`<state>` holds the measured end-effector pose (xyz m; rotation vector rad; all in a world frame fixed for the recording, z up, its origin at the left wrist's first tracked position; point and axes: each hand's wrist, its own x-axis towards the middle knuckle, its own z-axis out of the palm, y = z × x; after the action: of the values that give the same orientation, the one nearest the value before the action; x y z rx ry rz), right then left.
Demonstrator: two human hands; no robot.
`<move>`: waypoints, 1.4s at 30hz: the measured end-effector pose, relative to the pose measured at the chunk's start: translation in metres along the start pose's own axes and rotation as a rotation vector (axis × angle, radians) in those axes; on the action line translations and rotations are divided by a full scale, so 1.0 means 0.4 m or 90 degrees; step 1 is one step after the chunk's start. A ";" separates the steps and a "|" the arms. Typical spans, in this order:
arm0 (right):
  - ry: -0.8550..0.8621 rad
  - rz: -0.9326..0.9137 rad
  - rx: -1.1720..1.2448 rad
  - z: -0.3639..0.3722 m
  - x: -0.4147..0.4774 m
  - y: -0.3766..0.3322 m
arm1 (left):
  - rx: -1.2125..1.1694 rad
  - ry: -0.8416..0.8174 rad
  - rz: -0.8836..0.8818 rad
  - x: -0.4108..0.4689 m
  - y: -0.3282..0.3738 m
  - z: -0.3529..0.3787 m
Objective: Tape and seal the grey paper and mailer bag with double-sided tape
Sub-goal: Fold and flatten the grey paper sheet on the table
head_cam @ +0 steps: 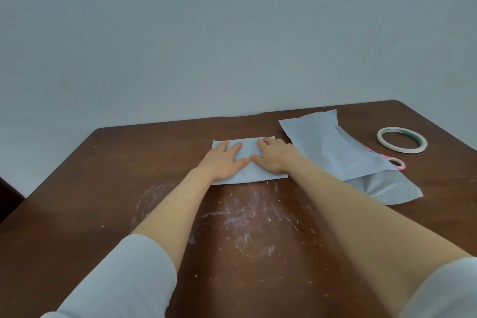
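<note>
A folded grey paper (249, 174) lies flat in the middle of the brown table (129, 188). My left hand (224, 160) presses on its left half with straight fingers. My right hand (275, 156) presses on its right half the same way, thumbs nearly touching. To the right lies a second grey sheet (327, 142), and it overlaps a shinier grey mailer bag (387, 188) lying under its near end. A roll of white double-sided tape (401, 143) lies flat at the far right.
Pink-handled scissors (396, 162) stick out from under the second sheet, beside the tape roll. The table top near me has whitish scratches and tape residue. A plain wall stands behind the table's far edge.
</note>
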<state>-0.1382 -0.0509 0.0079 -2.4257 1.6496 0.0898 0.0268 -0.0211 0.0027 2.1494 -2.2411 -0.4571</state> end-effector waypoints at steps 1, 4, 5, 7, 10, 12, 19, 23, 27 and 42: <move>-0.004 0.000 -0.004 -0.002 -0.006 -0.002 | 0.001 -0.004 0.001 -0.008 0.001 0.000; -0.015 -0.002 -0.016 -0.003 -0.034 -0.005 | 0.001 -0.019 -0.002 -0.040 0.006 0.003; -0.016 -0.003 -0.018 -0.004 -0.045 -0.006 | -0.001 -0.022 -0.003 -0.051 0.009 0.005; -0.014 -0.007 -0.020 -0.004 -0.067 -0.007 | -0.004 -0.028 -0.005 -0.074 0.014 0.008; -0.017 -0.010 -0.027 -0.007 -0.097 -0.011 | 0.005 -0.043 -0.005 -0.103 0.018 0.010; -0.018 -0.011 -0.038 -0.005 -0.114 -0.011 | 0.027 -0.052 -0.002 -0.123 0.021 0.013; -0.027 -0.008 -0.036 -0.023 -0.137 -0.010 | 0.072 -0.019 0.014 -0.156 0.037 -0.007; 0.037 -0.036 0.038 -0.010 -0.140 -0.016 | 0.017 0.102 0.059 -0.143 0.047 -0.009; -0.008 -0.053 0.062 0.015 -0.137 -0.021 | -0.033 -0.025 0.082 -0.135 0.033 0.009; 0.092 0.003 0.132 -0.052 -0.085 0.034 | -0.032 0.131 0.033 -0.086 -0.020 -0.054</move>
<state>-0.1649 -0.0290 0.0320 -2.3187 1.6326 -0.2485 0.0409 0.0080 0.0285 2.0071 -2.1454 -0.2732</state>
